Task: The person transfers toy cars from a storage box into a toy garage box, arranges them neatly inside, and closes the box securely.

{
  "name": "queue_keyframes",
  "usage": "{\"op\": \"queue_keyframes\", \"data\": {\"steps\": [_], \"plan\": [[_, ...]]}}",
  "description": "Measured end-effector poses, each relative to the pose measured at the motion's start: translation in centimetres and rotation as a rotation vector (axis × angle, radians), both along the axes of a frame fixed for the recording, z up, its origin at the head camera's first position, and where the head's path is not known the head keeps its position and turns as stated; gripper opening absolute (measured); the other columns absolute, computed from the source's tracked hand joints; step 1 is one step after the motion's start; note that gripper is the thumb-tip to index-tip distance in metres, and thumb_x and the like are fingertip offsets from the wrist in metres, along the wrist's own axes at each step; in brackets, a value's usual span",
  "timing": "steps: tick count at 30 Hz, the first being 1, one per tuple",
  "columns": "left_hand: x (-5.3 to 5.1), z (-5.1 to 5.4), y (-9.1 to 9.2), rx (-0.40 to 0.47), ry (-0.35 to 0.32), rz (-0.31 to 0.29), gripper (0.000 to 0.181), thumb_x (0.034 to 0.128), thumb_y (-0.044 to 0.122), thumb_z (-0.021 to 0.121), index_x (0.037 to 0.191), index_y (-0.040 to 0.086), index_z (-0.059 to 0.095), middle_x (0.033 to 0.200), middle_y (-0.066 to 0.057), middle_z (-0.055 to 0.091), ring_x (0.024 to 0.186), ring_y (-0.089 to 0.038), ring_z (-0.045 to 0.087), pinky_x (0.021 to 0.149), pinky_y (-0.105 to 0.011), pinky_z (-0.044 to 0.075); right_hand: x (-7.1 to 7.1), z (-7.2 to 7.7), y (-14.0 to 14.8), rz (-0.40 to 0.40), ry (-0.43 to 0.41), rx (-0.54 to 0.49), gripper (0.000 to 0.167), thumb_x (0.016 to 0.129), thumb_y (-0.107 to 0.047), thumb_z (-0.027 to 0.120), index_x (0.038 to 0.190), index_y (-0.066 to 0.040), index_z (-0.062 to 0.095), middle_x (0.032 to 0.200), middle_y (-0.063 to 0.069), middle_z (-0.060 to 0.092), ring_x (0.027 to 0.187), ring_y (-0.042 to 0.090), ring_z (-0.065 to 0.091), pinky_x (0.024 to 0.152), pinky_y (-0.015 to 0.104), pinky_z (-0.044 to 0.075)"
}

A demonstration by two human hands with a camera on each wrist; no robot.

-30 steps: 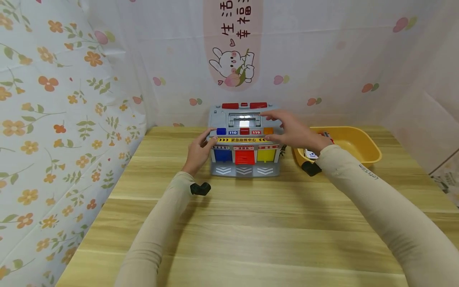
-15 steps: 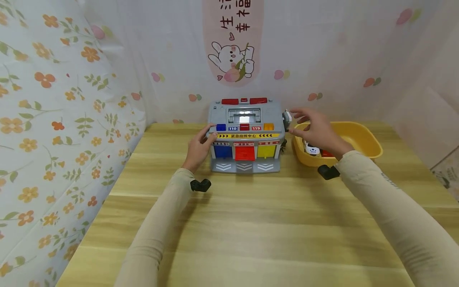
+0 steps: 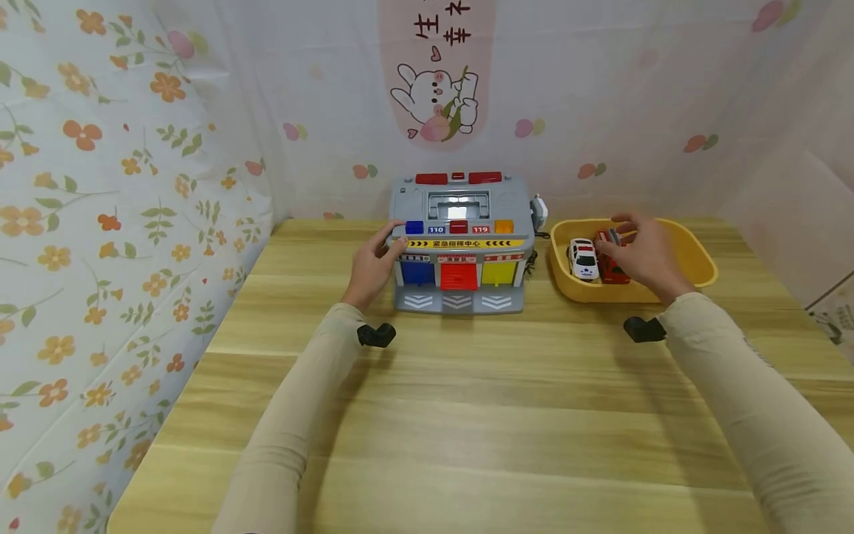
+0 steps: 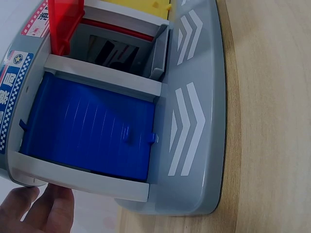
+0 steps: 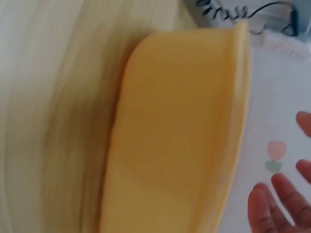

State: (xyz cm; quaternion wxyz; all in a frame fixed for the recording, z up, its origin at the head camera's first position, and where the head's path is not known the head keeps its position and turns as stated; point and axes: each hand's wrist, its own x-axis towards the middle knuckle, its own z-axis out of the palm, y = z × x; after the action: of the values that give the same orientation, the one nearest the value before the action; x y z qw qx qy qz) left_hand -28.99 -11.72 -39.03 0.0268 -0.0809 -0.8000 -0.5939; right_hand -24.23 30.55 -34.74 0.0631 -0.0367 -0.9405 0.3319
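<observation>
A grey toy rescue station [image 3: 460,245] with blue, red and yellow doors stands at the back of the table. My left hand [image 3: 371,273] rests against its left end, with fingertips [image 4: 60,206] touching the side. In the left wrist view the red door [image 4: 64,24] is swung up and the blue door [image 4: 92,126] is down. My right hand [image 3: 647,256] reaches into a yellow basin [image 3: 700,274], its fingers spread beside a red toy fire truck [image 3: 610,268]. A white toy police car [image 3: 583,259] lies left of the truck. Whether the fingertips touch the truck cannot be told.
A white and grey part [image 3: 539,213] sticks out from the station's right end. Dark wiry bits [image 3: 530,261] lie between the station and the basin. Behind the wooden table [image 3: 460,415] hangs a patterned cloth [image 3: 567,96].
My right hand has moved right, from the station's roof past the white and grey part at its end, into the basin. The left hand stays at the station's left end.
</observation>
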Motion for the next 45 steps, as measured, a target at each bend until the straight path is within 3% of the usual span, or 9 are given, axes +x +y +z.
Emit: {"op": "queue_keyframes", "data": {"steps": [8,13,17,21,24,27,34,38,45], "plan": [[-0.3,0.0,0.1,0.002,0.008,-0.003,0.039,0.0984,0.044,0.06,0.137,0.037,0.059,0.156,0.002,0.047,0.139,-0.024,0.052,0.114,-0.046,0.044,0.0,-1.3,1.3,-0.126,-0.054,0.052,0.065,0.095,-0.025,0.066,0.145,0.008,0.039,0.137,0.037,0.045,0.119,0.051,0.043,0.096,0.062,0.048],[-0.3,-0.1,0.2,0.021,-0.005,0.0,0.04,0.098,0.044,0.06,0.137,0.037,0.058,0.154,0.001,0.049,0.138,-0.023,0.053,0.115,-0.045,0.044,-0.3,-1.9,1.8,-0.158,-0.069,0.096,0.066,0.093,-0.024,0.067,0.142,0.012,0.04,0.132,0.037,0.048,0.113,0.049,0.044,0.093,0.059,0.048],[-0.3,-0.1,0.2,0.028,-0.004,0.003,0.04,0.098,0.043,0.061,0.137,0.037,0.059,0.153,0.0,0.05,0.137,-0.023,0.054,0.114,-0.046,0.044,-0.8,-2.2,2.0,-0.163,-0.146,0.171,0.069,0.092,-0.027,0.067,0.138,0.016,0.039,0.129,0.038,0.047,0.11,0.049,0.042,0.097,0.06,0.046],[-0.4,-0.2,0.1,0.022,0.007,0.009,0.038,0.0984,0.041,0.06,0.136,0.037,0.059,0.147,-0.002,0.055,0.123,-0.02,0.061,0.108,-0.042,0.049,-1.3,-2.4,2.0,-0.151,-0.234,0.23,0.073,0.091,-0.031,0.067,0.135,0.019,0.037,0.128,0.038,0.046,0.109,0.05,0.041,0.101,0.061,0.044],[-0.3,-0.3,0.2,0.015,0.013,0.015,0.037,0.0983,0.041,0.061,0.135,0.037,0.06,0.137,-0.004,0.061,0.106,-0.018,0.062,0.095,-0.035,0.051,-1.5,-2.5,2.0,-0.149,-0.269,0.238,0.071,0.091,-0.033,0.068,0.13,0.019,0.04,0.124,0.038,0.048,0.105,0.048,0.043,0.098,0.06,0.046],[-0.2,-0.3,0.3,0.013,0.014,0.017,0.037,0.0981,0.041,0.061,0.135,0.037,0.06,0.134,-0.004,0.062,0.1,-0.017,0.06,0.088,-0.032,0.049,-1.4,-2.6,2.1,-0.151,-0.289,0.248,0.066,0.09,-0.033,0.068,0.124,0.019,0.045,0.119,0.036,0.051,0.1,0.046,0.046,0.092,0.058,0.048],[0.0,-0.2,0.5,0.028,0.003,0.01,0.037,0.0983,0.041,0.06,0.135,0.036,0.06,0.145,-0.002,0.057,0.113,-0.019,0.061,0.106,-0.043,0.049,-1.3,-2.9,2.4,-0.129,-0.284,0.284,0.061,0.09,-0.037,0.067,0.111,0.019,0.053,0.102,0.032,0.056,0.088,0.042,0.049,0.075,0.047,0.048],[0.0,-0.2,0.5,0.014,0.009,0.02,0.037,0.098,0.042,0.06,0.135,0.037,0.06,0.145,-0.001,0.057,0.109,-0.019,0.06,0.104,-0.042,0.049,-1.3,-3.1,2.4,-0.123,-0.272,0.303,0.061,0.091,-0.039,0.067,0.105,0.019,0.057,0.093,0.029,0.059,0.082,0.039,0.05,0.068,0.041,0.046],[0.0,-0.2,0.3,0.003,0.014,0.026,0.037,0.0983,0.041,0.06,0.135,0.037,0.059,0.145,-0.002,0.056,0.11,-0.019,0.059,0.108,-0.044,0.048,-1.5,-3.0,2.1,-0.18,-0.292,0.325,0.061,0.093,-0.04,0.064,0.106,0.019,0.058,0.095,0.03,0.06,0.084,0.039,0.05,0.068,0.04,0.047]]}}
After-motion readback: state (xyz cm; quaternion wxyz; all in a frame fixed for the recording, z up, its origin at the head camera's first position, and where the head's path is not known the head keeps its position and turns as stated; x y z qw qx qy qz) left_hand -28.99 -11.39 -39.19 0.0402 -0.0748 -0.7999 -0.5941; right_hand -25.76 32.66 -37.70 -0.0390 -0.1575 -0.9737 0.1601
